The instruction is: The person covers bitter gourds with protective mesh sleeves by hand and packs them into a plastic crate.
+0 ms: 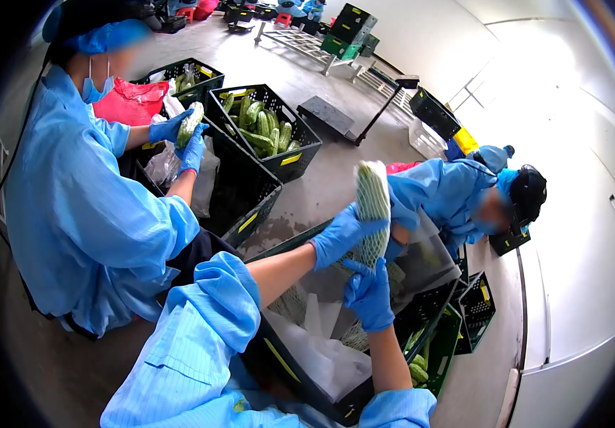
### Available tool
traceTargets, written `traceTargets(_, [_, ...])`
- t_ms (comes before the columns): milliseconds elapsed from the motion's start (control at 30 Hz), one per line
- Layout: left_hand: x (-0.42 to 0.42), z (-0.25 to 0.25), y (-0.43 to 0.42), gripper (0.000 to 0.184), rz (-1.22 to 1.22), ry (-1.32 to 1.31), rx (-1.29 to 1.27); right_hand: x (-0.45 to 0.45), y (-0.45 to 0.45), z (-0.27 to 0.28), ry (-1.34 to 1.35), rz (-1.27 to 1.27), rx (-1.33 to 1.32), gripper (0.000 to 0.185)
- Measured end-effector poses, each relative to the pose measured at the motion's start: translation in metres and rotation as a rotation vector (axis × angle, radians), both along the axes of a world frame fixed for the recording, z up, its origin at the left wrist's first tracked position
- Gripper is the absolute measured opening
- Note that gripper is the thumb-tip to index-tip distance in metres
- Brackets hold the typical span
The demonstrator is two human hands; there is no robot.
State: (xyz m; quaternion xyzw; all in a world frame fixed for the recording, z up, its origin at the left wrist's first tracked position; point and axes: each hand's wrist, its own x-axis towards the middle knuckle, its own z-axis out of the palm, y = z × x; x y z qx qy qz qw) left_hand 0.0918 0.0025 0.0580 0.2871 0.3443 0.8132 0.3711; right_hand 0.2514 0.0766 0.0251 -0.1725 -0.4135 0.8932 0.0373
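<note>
Upright in front of me is a long pale green gourd (pixel 373 196) in a white foam net sleeve. My left hand (pixel 346 234) is closed around its middle from the left. At its lower end, my right hand (pixel 370 294) grips it with fingers and thumb. Both hands wear blue gloves. Below them stands a dark crate (pixel 284 357) lined with clear plastic sheeting (pixel 329 360). More netted gourds (pixel 289 305) lie inside, partly covered by the plastic and my hands.
At left, a co-worker in blue holds another gourd (pixel 191 125) over a dark crate (pixel 250 203). A crate of green gourds (pixel 261 128) stands beyond, near a platform scale (pixel 329 118). Another co-worker (pixel 450 189) leans in from the right. A green crate (pixel 444 349) sits beside mine.
</note>
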Motion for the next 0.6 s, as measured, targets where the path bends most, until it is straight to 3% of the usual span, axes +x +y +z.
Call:
traceTargets(100, [-0.017,-0.004,0.003,0.036,-0.003,-0.254,0.101,0.014,0.005,0.013,0.310,0.195,0.216,0.086])
traceTargets(167, [-0.033,-0.012,-0.001,0.036,-0.097,-0.436,0.204,0.021,0.009,0.017,0.452,0.078,0.181,0.081])
traceTargets(233, [-0.033,0.004,-0.019,0.044,-0.020,-0.455,0.220,0.022,0.006,0.031,0.335,-0.197,0.265,0.073])
traceTargets(267, [-0.039,-0.005,-0.017,0.048,-0.034,-0.492,0.249,0.021,0.004,0.037,0.288,-0.261,0.288,0.060])
traceTargets(367, [-0.046,-0.016,-0.013,0.057,-0.039,-0.564,0.278,0.015,0.005,0.029,0.141,-0.427,0.396,0.048])
traceTargets(400, [-0.046,-0.018,-0.012,0.060,-0.038,-0.584,0.277,0.015,0.008,0.029,0.144,-0.344,0.323,0.042])
traceTargets(600, [-0.041,-0.023,-0.009,0.063,-0.054,-0.580,0.237,0.017,-0.016,0.029,0.105,-0.284,0.627,0.026])
